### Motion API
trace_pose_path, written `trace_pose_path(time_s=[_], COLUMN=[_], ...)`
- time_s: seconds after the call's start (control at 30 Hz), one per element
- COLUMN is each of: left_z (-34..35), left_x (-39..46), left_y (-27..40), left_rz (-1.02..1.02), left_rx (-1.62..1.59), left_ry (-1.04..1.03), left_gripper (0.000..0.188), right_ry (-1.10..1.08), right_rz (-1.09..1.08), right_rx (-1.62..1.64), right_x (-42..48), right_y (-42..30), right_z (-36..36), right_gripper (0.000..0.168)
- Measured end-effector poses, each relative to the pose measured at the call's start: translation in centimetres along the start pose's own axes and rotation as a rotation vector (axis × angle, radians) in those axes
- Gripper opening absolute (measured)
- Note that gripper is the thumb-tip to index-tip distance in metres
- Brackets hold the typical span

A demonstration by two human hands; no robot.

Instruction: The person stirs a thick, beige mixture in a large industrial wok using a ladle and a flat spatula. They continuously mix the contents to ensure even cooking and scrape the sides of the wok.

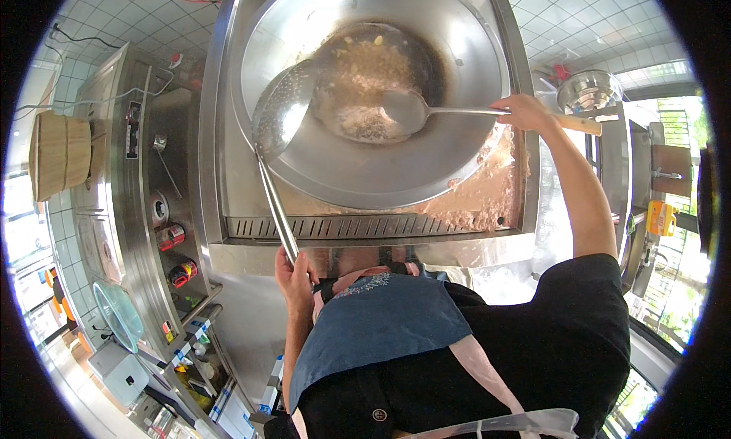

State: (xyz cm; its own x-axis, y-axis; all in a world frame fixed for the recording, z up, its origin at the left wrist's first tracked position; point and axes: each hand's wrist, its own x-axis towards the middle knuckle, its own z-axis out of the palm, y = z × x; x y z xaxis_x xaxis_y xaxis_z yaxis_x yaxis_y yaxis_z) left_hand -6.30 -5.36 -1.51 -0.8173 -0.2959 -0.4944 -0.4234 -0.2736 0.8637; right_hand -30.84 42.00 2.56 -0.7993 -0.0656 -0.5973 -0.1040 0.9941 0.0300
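Observation:
A large steel wok [365, 182] sits in the stove before me, with brown bubbling liquid and pale bits [371, 59] at its bottom. My left hand [294, 276] grips the long metal handle of a perforated skimmer [284, 110]; its bowl overlaps the wok's left wall. In my right hand [525, 112] is the shaft of a large ladle or wok spatula [402, 110] with a wooden grip end [579, 125]. Its metal head lies in or just over the liquid, and I cannot tell how deep.
Pale, wet residue [485, 193] covers the stove top right of the wok. A slotted drain [342, 226] runs along the front edge. Left stands a steel counter with jars [171, 237], a small ladle [167, 165] and a wooden bucket [63, 155]. A steel basin [590, 92] is at right.

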Motion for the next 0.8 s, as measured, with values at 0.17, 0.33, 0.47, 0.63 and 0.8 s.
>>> trace_pose_path(time_s=[0.17, 0.33, 0.47, 0.63, 0.8], left_z=[-0.2, -0.2, 0.3, 0.3, 0.5], left_x=[0.1, 0.1, 0.0, 0.0, 0.0], left_y=[-0.3, -0.4, 0.2, 0.0, 0.2], left_rz=[-0.013, -0.021, -0.028, -0.018, -0.046], left_rx=[0.039, 0.053, 0.062, 0.044, 0.066], left_ry=[0.001, -0.013, -0.004, 0.01, 0.033], left_gripper=[0.021, 0.021, 0.021, 0.023, 0.024], right_ry=[0.02, 0.038, 0.002, -0.033, -0.053], right_rz=[-0.074, -0.152, -0.19, -0.178, -0.178], right_rx=[0.055, 0.064, 0.081, 0.111, 0.128], right_x=[0.8, 2.6, 4.9, 6.6, 7.3], right_y=[-0.9, -2.0, -2.8, -4.7, -6.7], right_z=[0.5, 1.3, 2.0, 2.3, 1.9], right_gripper=[0.042, 0.042, 0.042, 0.042, 0.043])
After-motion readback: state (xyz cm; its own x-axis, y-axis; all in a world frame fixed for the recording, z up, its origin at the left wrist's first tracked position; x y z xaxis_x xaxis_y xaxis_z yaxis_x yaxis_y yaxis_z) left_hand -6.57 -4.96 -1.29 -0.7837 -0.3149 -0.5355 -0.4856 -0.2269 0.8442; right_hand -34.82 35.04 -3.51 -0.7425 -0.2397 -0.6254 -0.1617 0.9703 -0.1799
